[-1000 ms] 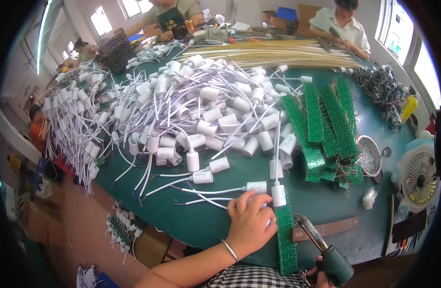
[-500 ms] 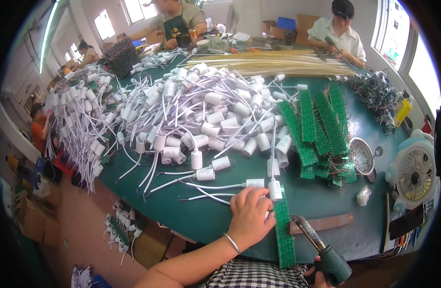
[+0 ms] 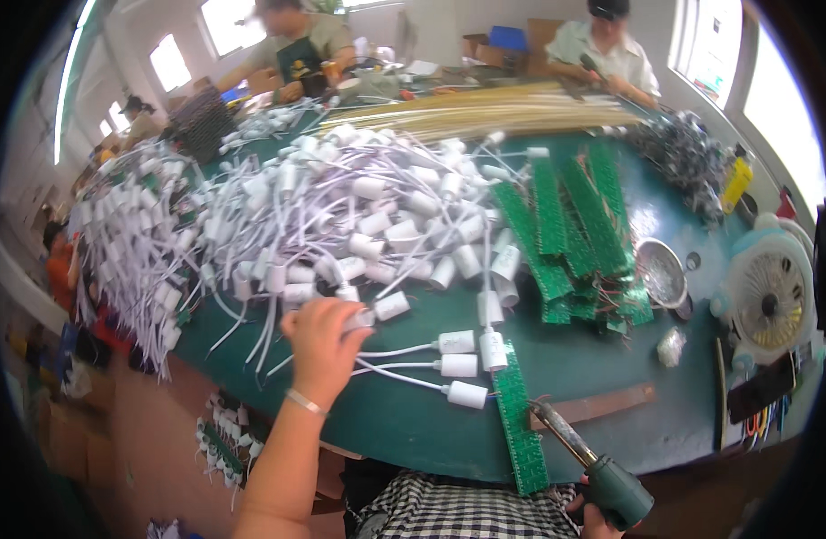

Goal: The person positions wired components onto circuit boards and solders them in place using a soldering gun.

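My left hand [image 3: 326, 346] is closed on a white cylindrical part [image 3: 359, 320] at the front edge of the big pile. To its right lie three like parts, the nearest a white cylinder [image 3: 467, 395], their cables running left under or past my hand. A green circuit board strip [image 3: 518, 427] points toward me, with another white cylinder [image 3: 493, 351] at its far end. My right hand [image 3: 600, 521], partly hidden by the handle, grips a soldering iron [image 3: 610, 481] with a dark green handle. Its tip is beside the board, by a brown bar [image 3: 601, 407].
A heap of white corded cylinders [image 3: 368, 198] covers the middle. Green board strips [image 3: 565, 234], a metal bowl [image 3: 662, 274], a clear crumpled lump [image 3: 671, 347], a small fan [image 3: 770, 305] and a phone [image 3: 761, 388] stand right. Long thin rods [image 3: 485, 108] and two co-workers are across the table.
My left hand has moved left and away from the board to a cylinder by the pile. Three loose cylinders now show beside the board. The whole view has shifted slightly; my right hand keeps the iron.
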Action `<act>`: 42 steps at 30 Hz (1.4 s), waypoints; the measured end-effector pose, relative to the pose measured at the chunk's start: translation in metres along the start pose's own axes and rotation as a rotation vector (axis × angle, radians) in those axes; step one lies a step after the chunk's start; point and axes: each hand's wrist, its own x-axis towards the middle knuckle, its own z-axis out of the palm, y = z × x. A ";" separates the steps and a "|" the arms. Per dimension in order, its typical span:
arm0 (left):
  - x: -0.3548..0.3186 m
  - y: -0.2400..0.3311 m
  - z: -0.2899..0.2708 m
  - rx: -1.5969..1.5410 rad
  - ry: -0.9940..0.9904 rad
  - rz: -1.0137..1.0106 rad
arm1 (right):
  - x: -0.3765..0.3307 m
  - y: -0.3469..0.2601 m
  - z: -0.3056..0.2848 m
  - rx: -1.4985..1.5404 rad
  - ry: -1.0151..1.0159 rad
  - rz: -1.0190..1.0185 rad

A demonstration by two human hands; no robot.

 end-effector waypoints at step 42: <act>-0.033 0.147 0.029 -0.267 -0.389 0.019 | 0.001 0.002 0.005 -0.034 -0.038 -0.051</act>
